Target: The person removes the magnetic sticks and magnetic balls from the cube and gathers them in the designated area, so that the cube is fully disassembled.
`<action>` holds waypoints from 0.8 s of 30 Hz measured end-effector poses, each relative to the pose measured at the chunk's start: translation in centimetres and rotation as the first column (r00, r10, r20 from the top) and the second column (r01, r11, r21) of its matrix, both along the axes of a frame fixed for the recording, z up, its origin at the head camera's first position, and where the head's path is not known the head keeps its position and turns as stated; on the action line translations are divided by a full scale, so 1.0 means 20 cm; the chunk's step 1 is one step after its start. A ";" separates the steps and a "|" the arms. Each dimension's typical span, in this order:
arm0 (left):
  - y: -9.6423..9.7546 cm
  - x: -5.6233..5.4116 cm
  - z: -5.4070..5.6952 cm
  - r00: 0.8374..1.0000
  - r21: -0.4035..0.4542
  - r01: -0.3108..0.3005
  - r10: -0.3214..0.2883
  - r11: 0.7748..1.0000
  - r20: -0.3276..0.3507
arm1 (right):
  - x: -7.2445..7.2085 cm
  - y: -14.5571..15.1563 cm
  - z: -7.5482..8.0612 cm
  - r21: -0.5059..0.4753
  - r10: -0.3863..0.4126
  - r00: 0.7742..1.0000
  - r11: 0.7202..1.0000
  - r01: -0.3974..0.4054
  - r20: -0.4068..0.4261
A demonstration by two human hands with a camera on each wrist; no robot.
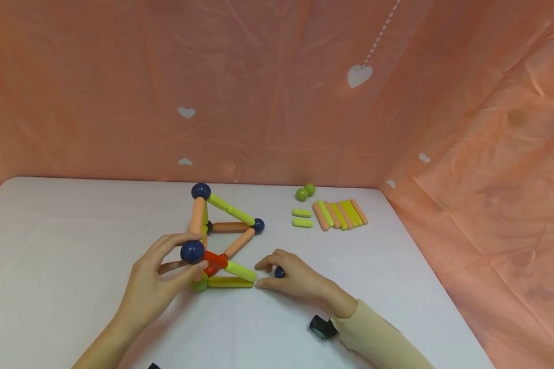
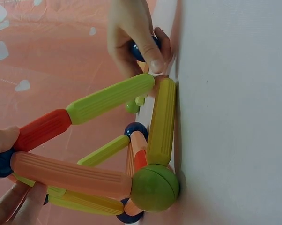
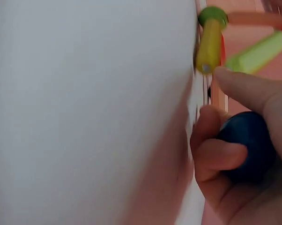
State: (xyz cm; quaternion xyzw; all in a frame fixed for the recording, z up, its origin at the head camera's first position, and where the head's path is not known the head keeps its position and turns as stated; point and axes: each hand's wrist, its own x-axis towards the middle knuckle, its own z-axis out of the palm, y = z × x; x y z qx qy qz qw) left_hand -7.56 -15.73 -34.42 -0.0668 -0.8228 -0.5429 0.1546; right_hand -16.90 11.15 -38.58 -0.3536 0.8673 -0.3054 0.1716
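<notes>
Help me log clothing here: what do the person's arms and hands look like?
The left hand and right hand wear no visible gloves or rings. A plain, pale beige sleeve ends near the right wrist; no sleeve shows on the left forearm. A black object sits beside the sleeve; whether it is attached is unclear.

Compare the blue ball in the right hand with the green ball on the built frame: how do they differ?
The blue ball is darker than the green ball. The right hand grips the blue ball, not the green ball. The blue ball joins no stick; the green ball joins a yellow stick and an orange stick. Both are round.
</notes>
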 end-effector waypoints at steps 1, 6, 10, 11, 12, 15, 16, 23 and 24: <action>0.00 0.00 0.00 1.000 0.001 -0.001 0.001 1.000 0.001 | -0.02 0.01 0.00 -0.016 -0.017 1.000 1.000 0.017 0.016; 0.00 0.00 0.00 1.000 0.015 0.001 -0.001 1.000 -0.008 | -0.12 0.07 0.00 -0.099 -0.168 0.968 0.977 0.188 0.186; 0.00 -0.01 0.00 0.999 0.030 0.017 -0.016 0.999 -0.036 | -0.19 0.11 0.00 -0.180 -0.242 0.897 0.928 0.325 0.370; 0.00 -0.01 0.00 0.999 0.029 0.019 -0.017 0.999 -0.042 | -0.20 0.11 0.00 -0.204 -0.242 0.883 0.917 0.344 0.402; 0.00 -0.01 0.00 0.999 0.024 0.016 -0.015 1.000 -0.047 | -0.21 0.12 0.01 -0.226 -0.242 0.872 0.905 0.361 0.427; -0.01 -0.01 0.00 0.999 0.019 0.010 -0.009 1.000 -0.050 | -0.25 0.11 0.01 -0.281 -0.236 0.848 0.872 0.400 0.474; -0.01 -0.01 0.01 0.999 0.020 0.008 -0.007 1.000 -0.047 | -0.27 0.10 0.02 -0.291 -0.245 0.840 0.861 0.418 0.484; -0.01 -0.01 -0.01 1.000 0.019 0.009 -0.009 1.000 -0.023 | -0.38 0.01 0.05 -0.308 -0.435 0.728 0.702 0.643 0.530; -0.01 -0.01 0.00 1.000 0.016 0.008 -0.008 1.000 -0.019 | -0.39 -0.01 0.08 -0.301 -0.463 0.712 0.682 0.666 0.528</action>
